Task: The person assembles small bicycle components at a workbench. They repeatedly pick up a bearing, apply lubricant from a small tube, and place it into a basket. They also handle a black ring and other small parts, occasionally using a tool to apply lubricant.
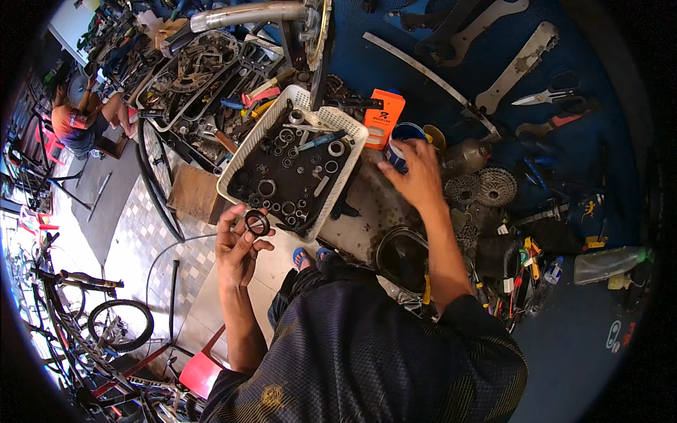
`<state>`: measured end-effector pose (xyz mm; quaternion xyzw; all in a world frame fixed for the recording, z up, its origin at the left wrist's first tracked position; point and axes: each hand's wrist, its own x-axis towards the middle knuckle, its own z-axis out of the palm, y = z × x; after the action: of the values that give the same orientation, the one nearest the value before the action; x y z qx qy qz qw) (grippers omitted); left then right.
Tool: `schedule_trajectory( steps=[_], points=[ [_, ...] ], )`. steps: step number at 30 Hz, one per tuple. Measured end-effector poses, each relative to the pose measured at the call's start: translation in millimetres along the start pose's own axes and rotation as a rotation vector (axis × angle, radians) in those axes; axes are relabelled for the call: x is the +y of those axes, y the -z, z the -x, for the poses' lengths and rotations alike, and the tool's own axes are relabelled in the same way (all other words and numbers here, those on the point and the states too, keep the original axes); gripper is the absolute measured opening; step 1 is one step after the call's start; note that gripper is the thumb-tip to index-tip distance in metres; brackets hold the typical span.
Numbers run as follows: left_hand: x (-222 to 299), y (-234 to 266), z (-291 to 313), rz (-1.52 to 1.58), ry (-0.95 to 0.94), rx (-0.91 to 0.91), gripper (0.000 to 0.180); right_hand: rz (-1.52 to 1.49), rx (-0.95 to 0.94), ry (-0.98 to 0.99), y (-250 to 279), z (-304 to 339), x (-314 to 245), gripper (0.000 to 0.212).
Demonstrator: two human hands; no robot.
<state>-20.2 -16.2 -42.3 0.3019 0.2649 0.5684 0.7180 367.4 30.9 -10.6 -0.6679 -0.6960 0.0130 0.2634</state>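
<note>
I am observing the left hand (pixel 238 243) pinching the ring (pixel 266 228) in its fingers, beside the basket's (pixel 227 176) near end. The right hand (pixel 417 175) is covering the blue tub (pixel 398 159), rightward and farther forward; I am unable to confirm a grip.

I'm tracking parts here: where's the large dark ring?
In the head view, left of centre, the left hand holds the large dark ring near the lower edge of the white basket.
</note>
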Motion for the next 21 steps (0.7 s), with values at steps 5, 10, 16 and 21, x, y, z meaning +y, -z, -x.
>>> schedule_trajectory(
  steps=[5,10,16,21],
  points=[
    [-2.2,0.1,-4.2,-0.016,-0.017,-0.06,0.053,0.25,-0.093,-0.118,8.8,-11.0,30.9,0.06],
    [-4.9,5.6,-2.7,0.006,-0.033,-0.047,0.056,-0.047,-0.073,-0.113,1.5,-17.3,9.0,0.044],
    [-6.5,0.6,-7.1,0.076,0.023,-0.018,0.071,-0.197,-0.182,0.269,-74.6,-41.3,-42.1,0.033],
    [1.2,-17.6,-9.9,0.229,-0.052,-0.11,0.065,-0.024,-0.372,0.416,-143.0,-85.6,-55.1,0.041]
  ],
)
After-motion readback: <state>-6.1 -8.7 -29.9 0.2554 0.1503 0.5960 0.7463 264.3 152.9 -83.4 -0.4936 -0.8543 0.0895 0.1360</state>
